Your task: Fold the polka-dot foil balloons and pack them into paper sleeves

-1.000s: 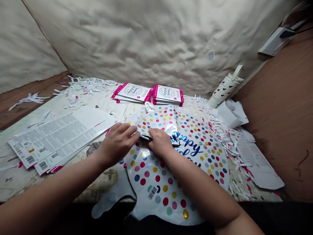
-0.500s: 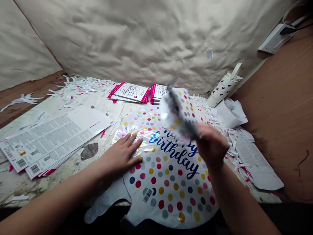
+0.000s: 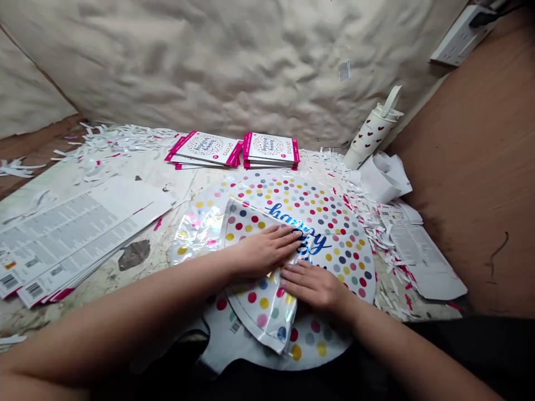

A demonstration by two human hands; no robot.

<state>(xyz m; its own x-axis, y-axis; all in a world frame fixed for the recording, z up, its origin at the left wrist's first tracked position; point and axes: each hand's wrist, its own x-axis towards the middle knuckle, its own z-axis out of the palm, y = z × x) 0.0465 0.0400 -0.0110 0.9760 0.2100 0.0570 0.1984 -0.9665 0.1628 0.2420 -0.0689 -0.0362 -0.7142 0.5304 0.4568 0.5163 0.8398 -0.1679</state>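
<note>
A folded foil balloon with coloured dots lies on top of a flat, round foil balloon lettered "happy birthday". My left hand rests flat on the folded balloon, fingers stretched to the right across it. My right hand lies flat at the folded balloon's right edge, its fingertips pointing left and close to my left hand. Both hands are open and press down without gripping. Part of the lettering on the flat balloon is covered by my hands and the folded balloon.
Behind are two stacks of birthday balloon packets, left and right. Printed card sheets lie at left, more card at right. White paper strips litter the back. A tumbler with hearts stands near crumpled paper.
The blurred folded balloon my right hand held raised now lies on the flat balloon. My left hand has moved right onto it; my right hand has come down and opened.
</note>
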